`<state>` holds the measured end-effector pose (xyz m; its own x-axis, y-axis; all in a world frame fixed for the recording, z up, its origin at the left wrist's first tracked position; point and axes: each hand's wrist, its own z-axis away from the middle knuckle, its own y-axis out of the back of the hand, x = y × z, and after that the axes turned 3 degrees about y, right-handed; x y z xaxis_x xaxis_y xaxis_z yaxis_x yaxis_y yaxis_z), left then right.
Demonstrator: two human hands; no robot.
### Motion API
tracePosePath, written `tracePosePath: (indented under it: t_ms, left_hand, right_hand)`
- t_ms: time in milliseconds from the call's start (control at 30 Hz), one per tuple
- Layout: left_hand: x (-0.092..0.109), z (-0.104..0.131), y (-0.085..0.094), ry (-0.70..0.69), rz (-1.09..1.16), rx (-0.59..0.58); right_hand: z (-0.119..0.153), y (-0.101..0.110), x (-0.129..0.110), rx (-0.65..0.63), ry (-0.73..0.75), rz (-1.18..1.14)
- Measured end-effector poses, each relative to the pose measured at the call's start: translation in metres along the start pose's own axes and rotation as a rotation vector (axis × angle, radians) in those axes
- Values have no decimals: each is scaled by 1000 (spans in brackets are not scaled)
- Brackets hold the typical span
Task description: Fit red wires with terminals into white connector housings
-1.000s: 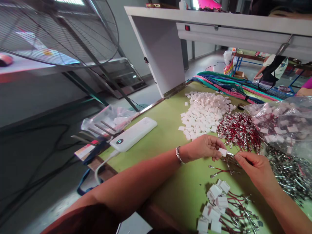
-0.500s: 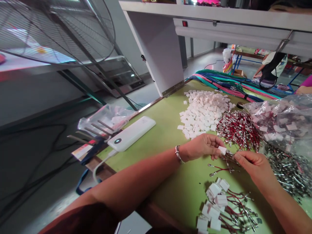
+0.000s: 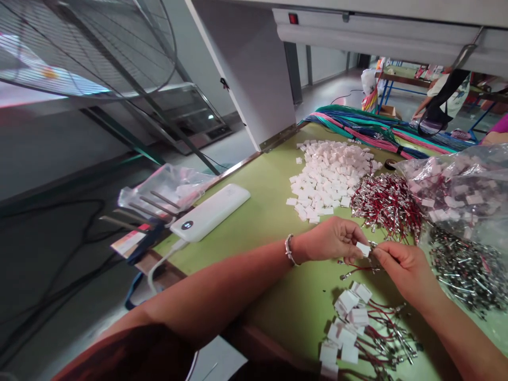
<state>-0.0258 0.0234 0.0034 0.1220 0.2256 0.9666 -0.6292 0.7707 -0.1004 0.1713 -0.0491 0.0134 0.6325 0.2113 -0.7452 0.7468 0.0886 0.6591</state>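
Observation:
My left hand [image 3: 337, 241] pinches a small white connector housing [image 3: 362, 250] over the green table [image 3: 273, 185]. Close against its right side, my right hand [image 3: 400, 264] has its fingertips closed on the metal end of a wire lead. A loose red lead [image 3: 357, 269] lies on the table just below my hands. Nearer to me is a group of white housings with red and dark leads attached [image 3: 349, 328]. Beyond my hands sit a heap of white housings [image 3: 329, 174] and a pile of red leads with metal ends [image 3: 387, 203].
A white power bank [image 3: 214, 211] with a cable lies at the left edge, beside a plastic bag [image 3: 162, 190]. At right are a clear bag of white parts [image 3: 460, 190] and dark metal-ended pieces [image 3: 468, 270]. Wire bundles [image 3: 357, 127] run along the back.
My right hand has moved slightly left, closer to the white housing in my left hand. The whole view has shifted a little.

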Motion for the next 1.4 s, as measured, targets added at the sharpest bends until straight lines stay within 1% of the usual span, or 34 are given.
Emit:
tracePosePath:
  t_ms: [100, 233, 300, 433, 500, 567, 633, 667, 733, 800, 833, 867, 900, 967, 1033, 1100, 1133, 1200, 1267, 1300, 1333, 1367, 1400]
  left_hand:
    - [-2, -2, -4, -1, 17, -16]
    - [-2, -2, -9, -54, 101, 43]
    - [-2, -2, -11, -83, 121, 83]
    - [-4, -4, -12, -110, 132, 146]
    - [-7, -6, -13, -121, 111, 146]
    - [-10, -6, -14, -133, 61, 135]
    - [-13, -6, -15, -182, -65, 150]
    - [-14, -5, -15, -237, -176, 173]
    - [-14, -3, -14, -396, -457, 220]
    - [-12, -1, -11, -534, -690, 224]
    - [-11, -1, -9, -565, -742, 211]
    - [-10, 0, -8, -562, -739, 195]
    - [-9, -1, -6, -527, -684, 174]
    - [-9, -2, -6, -394, -453, 111]
    - [-11, -4, -7, -244, -192, 28]
    - [-13, -6, -9, -148, -36, -15]
    - [-13, -6, -10, -125, -7, -20]
    - [-11, -5, -8, -126, -8, -34]
    - [-4, -3, -1, -180, -89, -66]
    - [1, -2, 6, -222, -165, -65]
    - [6, 0, 13, -273, -252, -12]
    - [11, 1, 21, -320, -357, 107]
    - [16, 3, 30, -348, -485, 282]
  right_hand:
    - [-1, 5, 2, -29, -2, -7]
    - [-1, 10, 4, -72, 2, -31]
    - [-1, 9, 3, -49, 2, -42]
    - [-2, 3, 2, 71, -16, -73]
    - [-2, 0, 3, 85, -19, -74]
    - [-2, -1, 4, 71, -20, -63]
    - [-2, -1, 7, 52, -34, -64]
    - [-2, -1, 8, 45, -50, -82]
    - [-1, -1, 11, 28, -99, -161]
    - [0, -2, 13, 8, -155, -273]
    - [0, -2, 14, -4, -180, -324]
    - [1, -2, 14, -16, -201, -364]
    - [2, -2, 15, -26, -213, -389]
    - [2, -2, 15, -47, -203, -377]
    - [1, -1, 16, -68, -166, -318]
    - [-1, 1, 16, -77, -136, -256]
    - [-2, 2, 16, -84, -127, -232]
    - [-5, 7, 13, -108, -119, -197]
    - [-5, 13, 5, -146, -115, -165]
    - [-4, 17, 0, -177, -105, -149]
    - [-1, 20, -5, -218, -89, -128]
    - [2, 23, -10, -276, -68, -101]
    - [6, 26, -15, -354, -45, -66]
